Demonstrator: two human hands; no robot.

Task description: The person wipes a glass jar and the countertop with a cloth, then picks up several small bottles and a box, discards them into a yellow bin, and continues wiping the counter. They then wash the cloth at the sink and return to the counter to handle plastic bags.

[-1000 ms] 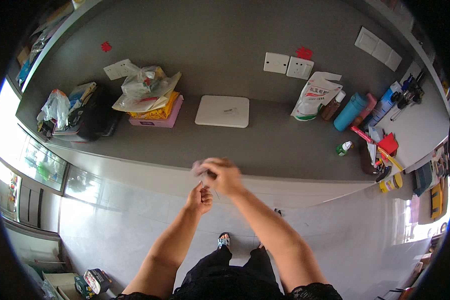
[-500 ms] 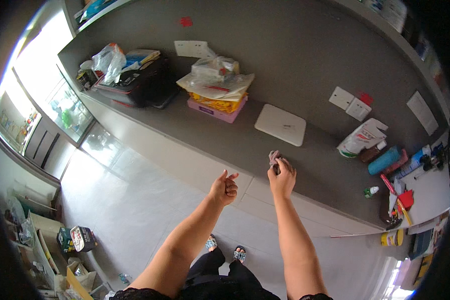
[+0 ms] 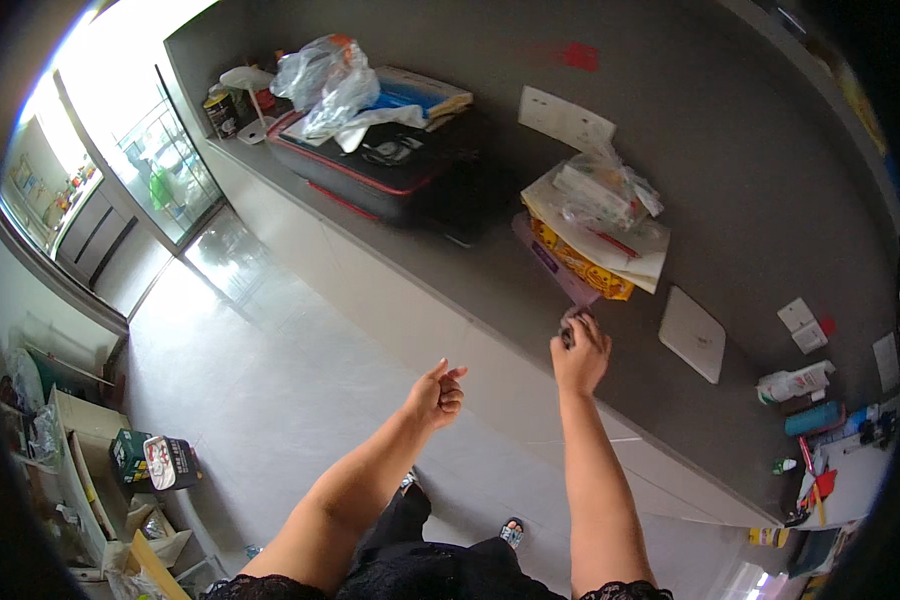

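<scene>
Head view now: the right hand (image 3: pixel 583 360) has its fingers closed around a small dark bundle (image 3: pixel 572 324), up at the near corner of the purple box (image 3: pixel 546 256) on the counter (image 3: pixel 638 362); touching the box or not, can't tell! Left hand (image 3: pixel 438 395): well apart, out in front, fingers curled, thumb raised; whether it grips anything, can't tell. White slab (image 3: pixel 692 335) to the right, black case (image 3: pixel 365 195) off left.

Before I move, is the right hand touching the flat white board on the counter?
Apart. The head view shows a strip of grey counter between the right hand and the flat white board.
</scene>
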